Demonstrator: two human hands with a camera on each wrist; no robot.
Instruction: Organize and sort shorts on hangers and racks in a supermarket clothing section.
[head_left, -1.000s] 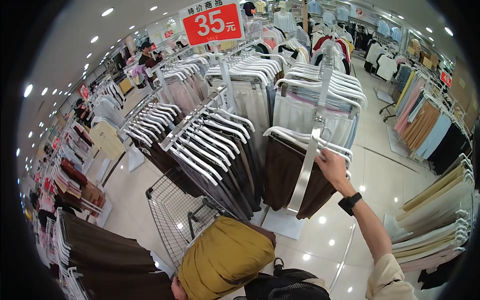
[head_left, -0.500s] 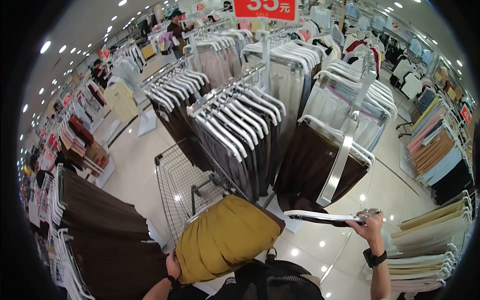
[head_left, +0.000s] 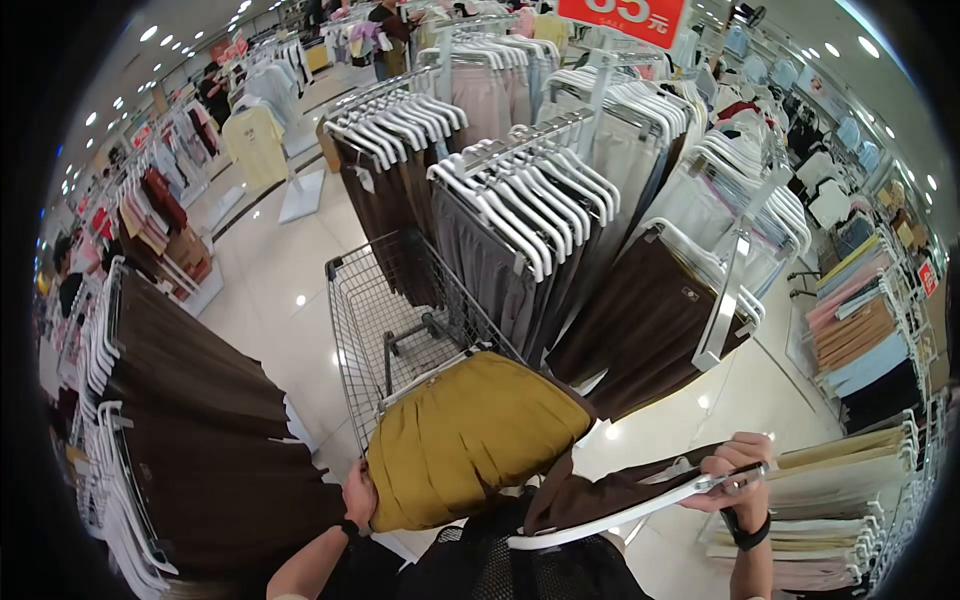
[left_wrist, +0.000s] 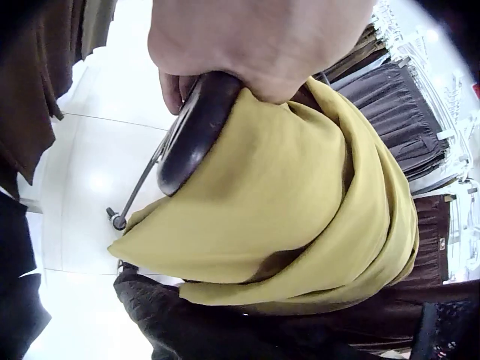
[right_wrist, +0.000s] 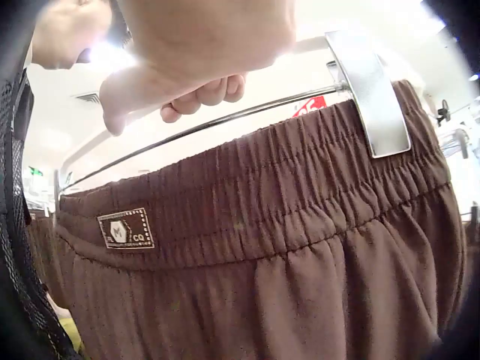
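Observation:
My left hand [head_left: 360, 495] grips the dark end of the shopping cart handle [left_wrist: 196, 135]. A mustard-yellow garment [head_left: 470, 440] lies folded over the cart's near end, right beside that hand. Ahead of it stretches the wire basket of the cart [head_left: 365, 320]. At the lower right, my right hand [head_left: 738, 472] holds a white hanger [head_left: 605, 525] near its middle. From the hanger hangs a brown garment [right_wrist: 247, 195] with a gathered elastic waistband and a small sewn label [right_wrist: 126, 230]. A metal clip [right_wrist: 375, 105] pinches its waist; the garment's lower part is hidden.
A rack of grey trousers [head_left: 480, 240] on white hangers stands beyond the cart, with brown garments [head_left: 640, 320] on a metal arm to its right. Long brown garments [head_left: 200, 420] hang close at the left. Pale garments [head_left: 830, 500] hang at the right.
My right hand has taken a hanger with a brown garment off the metal arm and drawn it down towards my body. My left hand stays by the mustard garment; the view has turned.

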